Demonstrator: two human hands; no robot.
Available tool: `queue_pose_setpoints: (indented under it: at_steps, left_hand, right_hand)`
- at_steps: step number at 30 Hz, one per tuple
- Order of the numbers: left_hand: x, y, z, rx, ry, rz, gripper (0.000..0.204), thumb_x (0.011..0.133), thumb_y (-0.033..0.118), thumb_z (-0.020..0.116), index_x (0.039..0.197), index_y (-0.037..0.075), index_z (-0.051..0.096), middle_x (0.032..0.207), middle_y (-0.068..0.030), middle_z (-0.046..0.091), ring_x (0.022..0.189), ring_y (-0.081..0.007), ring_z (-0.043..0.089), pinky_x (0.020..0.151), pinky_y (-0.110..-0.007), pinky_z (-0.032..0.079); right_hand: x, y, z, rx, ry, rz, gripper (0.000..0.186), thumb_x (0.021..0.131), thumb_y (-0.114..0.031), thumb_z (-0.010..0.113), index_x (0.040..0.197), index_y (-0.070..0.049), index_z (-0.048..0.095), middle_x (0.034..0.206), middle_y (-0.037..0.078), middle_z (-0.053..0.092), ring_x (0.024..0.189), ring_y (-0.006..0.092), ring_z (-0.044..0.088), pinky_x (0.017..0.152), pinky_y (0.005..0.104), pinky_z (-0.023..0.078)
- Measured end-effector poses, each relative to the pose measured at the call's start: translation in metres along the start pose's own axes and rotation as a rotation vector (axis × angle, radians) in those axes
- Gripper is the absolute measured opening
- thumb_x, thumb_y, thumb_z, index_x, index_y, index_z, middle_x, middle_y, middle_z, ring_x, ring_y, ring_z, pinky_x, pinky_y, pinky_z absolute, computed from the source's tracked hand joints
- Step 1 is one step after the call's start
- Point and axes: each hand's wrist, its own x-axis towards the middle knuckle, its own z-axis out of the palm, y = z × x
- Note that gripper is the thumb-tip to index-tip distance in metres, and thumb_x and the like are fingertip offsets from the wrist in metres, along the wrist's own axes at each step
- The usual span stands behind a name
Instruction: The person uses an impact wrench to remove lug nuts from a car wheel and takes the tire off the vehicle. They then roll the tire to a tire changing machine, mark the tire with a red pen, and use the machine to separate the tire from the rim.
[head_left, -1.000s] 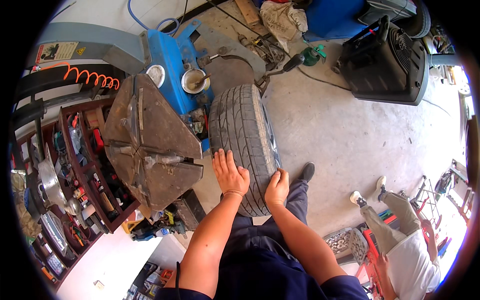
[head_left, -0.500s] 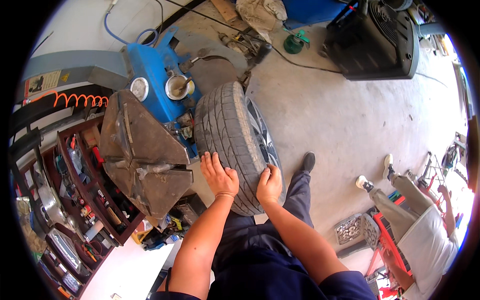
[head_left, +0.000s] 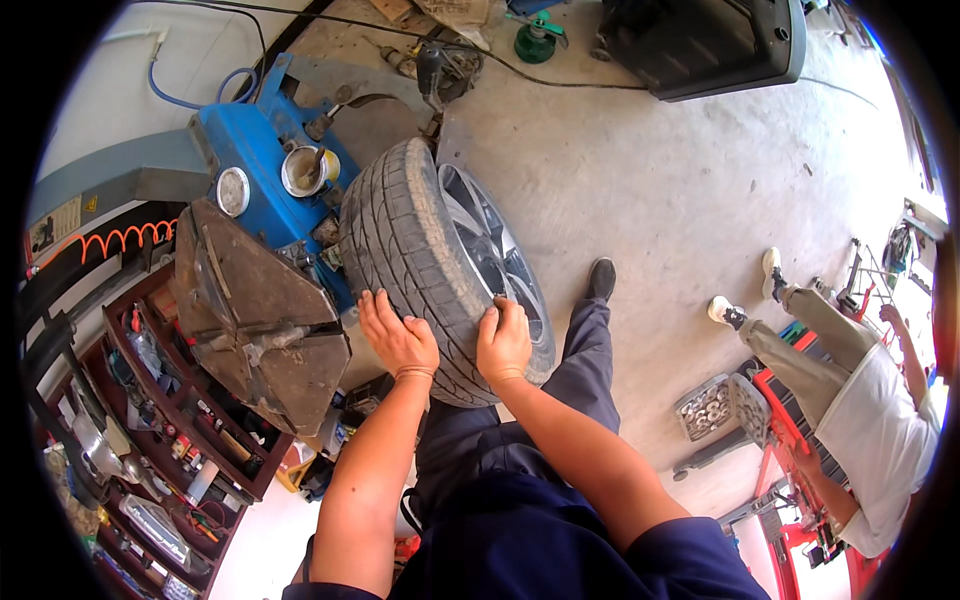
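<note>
A car wheel stands upright in front of me, leaning a little to the right. Its worn black tread faces me and its silver spoked rim faces right. My left hand lies on the near tread with its fingers stretched out flat. Over the right shoulder of the tyre my right hand is curled, thumb on the tread side and fingers over the sidewall. Close to the wheel's left is the blue tyre changer with its brown metal turntable.
An open tub with a brush sits on the machine. Dark red tool shelves stand at left. My shoe is right of the wheel. A black machine stands at the back, and another person is at the right beside a crate.
The wheel now leans further right and shows more of its rim. Both hands have stayed on it, and the view has shifted, so the surroundings sit further left and higher.
</note>
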Motion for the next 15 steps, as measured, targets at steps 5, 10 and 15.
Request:
queue_pose_setpoints:
  at_steps: [5, 10, 15]
  left_hand:
    - [0.0000, 0.0000, -0.0005, 0.009, -0.002, 0.004, 0.057, 0.087, 0.016, 0.043, 0.140, -0.006, 0.042, 0.149, -0.0289, 0.039, 0.141, -0.0453, 0.034, 0.119, -0.055, 0.026]
    - [0.0004, -0.0004, 0.0006, 0.018, 0.002, 0.035, 0.057, 0.088, 0.016, 0.042, 0.140, -0.006, 0.042, 0.148, -0.0289, 0.040, 0.140, -0.0451, 0.035, 0.118, -0.056, 0.026]
    - [-0.0003, -0.0023, 0.0002, -0.002, 0.025, 0.045, 0.056, 0.088, 0.016, 0.042, 0.140, -0.006, 0.043, 0.147, -0.0286, 0.041, 0.139, -0.0455, 0.036, 0.117, -0.057, 0.027]
  right_hand:
    - [-0.0005, -0.0012, -0.0006, 0.006, -0.005, 0.015, 0.028, 0.097, -0.029, 0.054, 0.113, -0.007, 0.061, 0.106, 0.015, 0.063, 0.103, 0.0370, 0.059, 0.088, 0.0479, 0.047]
    - [0.0002, -0.0005, -0.0012, -0.003, -0.019, 0.011, 0.027, 0.096, -0.028, 0.055, 0.113, -0.007, 0.061, 0.105, 0.015, 0.062, 0.102, 0.0368, 0.059, 0.087, 0.0481, 0.047]
    - [-0.0026, -0.0021, 0.0001, 0.009, -0.003, 0.019, 0.027, 0.096, -0.027, 0.055, 0.112, -0.007, 0.060, 0.105, 0.015, 0.062, 0.102, 0.0364, 0.059, 0.088, 0.0474, 0.047]
